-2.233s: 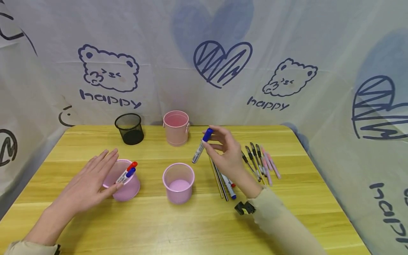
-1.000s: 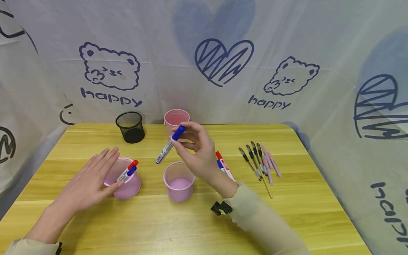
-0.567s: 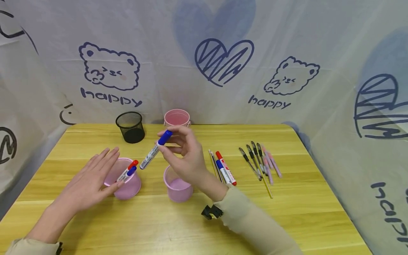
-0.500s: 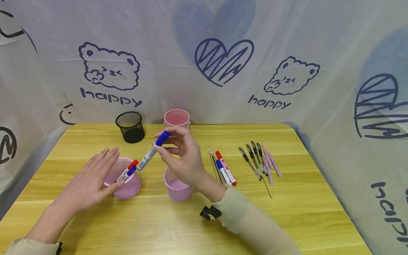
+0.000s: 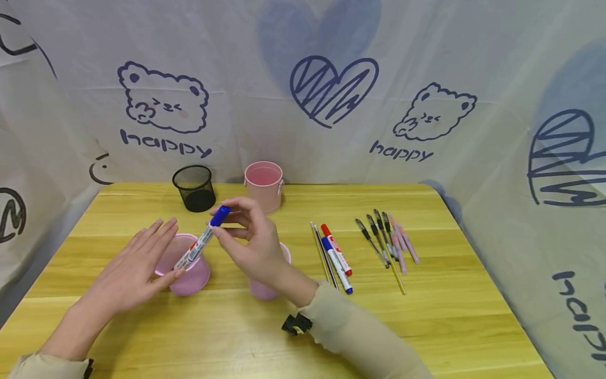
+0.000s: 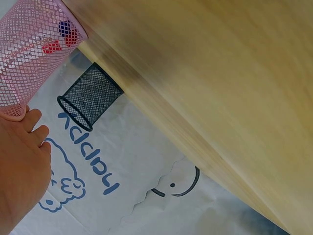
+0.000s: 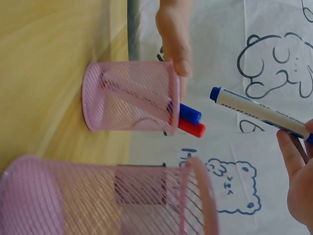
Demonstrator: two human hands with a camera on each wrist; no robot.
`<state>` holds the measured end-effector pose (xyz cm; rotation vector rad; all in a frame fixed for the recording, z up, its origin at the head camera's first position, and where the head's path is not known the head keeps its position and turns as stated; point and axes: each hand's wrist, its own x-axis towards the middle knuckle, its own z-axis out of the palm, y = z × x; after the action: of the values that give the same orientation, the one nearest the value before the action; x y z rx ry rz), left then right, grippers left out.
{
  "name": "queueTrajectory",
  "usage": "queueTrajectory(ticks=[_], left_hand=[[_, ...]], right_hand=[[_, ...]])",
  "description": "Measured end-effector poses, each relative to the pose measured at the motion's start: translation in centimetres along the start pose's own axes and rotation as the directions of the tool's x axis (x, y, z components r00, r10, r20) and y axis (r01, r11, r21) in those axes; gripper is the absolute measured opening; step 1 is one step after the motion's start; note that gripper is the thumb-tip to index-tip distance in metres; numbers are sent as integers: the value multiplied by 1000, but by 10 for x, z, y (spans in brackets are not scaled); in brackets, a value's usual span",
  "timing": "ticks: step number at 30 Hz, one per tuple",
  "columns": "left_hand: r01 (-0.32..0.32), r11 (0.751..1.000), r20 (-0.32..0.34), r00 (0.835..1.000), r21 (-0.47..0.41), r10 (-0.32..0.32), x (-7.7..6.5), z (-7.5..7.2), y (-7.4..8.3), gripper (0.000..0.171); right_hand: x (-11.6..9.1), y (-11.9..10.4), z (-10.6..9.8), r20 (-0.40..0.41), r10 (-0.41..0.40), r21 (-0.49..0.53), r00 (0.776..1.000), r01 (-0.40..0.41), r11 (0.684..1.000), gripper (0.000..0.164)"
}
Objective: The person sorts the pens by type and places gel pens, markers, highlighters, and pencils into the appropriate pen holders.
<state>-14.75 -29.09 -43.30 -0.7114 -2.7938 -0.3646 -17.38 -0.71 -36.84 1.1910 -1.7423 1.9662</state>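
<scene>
My right hand (image 5: 251,242) pinches a blue-capped whiteboard marker (image 5: 201,243) by its cap end, slanted with its tail down. The right wrist view shows this marker (image 7: 259,110) in the air, apart from the left pink mesh pen cup (image 7: 132,95). Inside that cup stand a blue-capped marker (image 7: 190,114) and a red-capped marker (image 7: 191,128). My left hand (image 5: 125,273) rests at the rim of the same cup (image 5: 194,281), fingers extended and thumb touching the rim. A second pink mesh cup (image 5: 265,289) is partly hidden behind my right hand.
A black mesh cup (image 5: 194,189) and a pink bucket (image 5: 263,189) stand at the table's back edge. To the right lie red and blue markers (image 5: 337,258), pencils (image 5: 324,255), several black-capped pens (image 5: 379,237) and lilac pens (image 5: 402,245). A printed curtain (image 5: 246,105) hangs behind.
My right hand has carried the blue-capped marker leftward and down, from beside the pink bucket to the left pink cup. My left hand has stayed at the rim.
</scene>
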Motion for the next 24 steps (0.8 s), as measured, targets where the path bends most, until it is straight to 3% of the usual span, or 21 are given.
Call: queueTrajectory(ticks=[12, 24], left_hand=[[6, 1000, 5, 1000, -16, -6, 1, 0, 0, 92], [6, 1000, 17, 1000, -2, -6, 0, 0, 1, 93]], right_hand=[[-14, 12, 15, 30, 81, 9, 996, -82, 997, 35], [-17, 23, 21, 125, 169, -118, 978, -154, 981, 24]])
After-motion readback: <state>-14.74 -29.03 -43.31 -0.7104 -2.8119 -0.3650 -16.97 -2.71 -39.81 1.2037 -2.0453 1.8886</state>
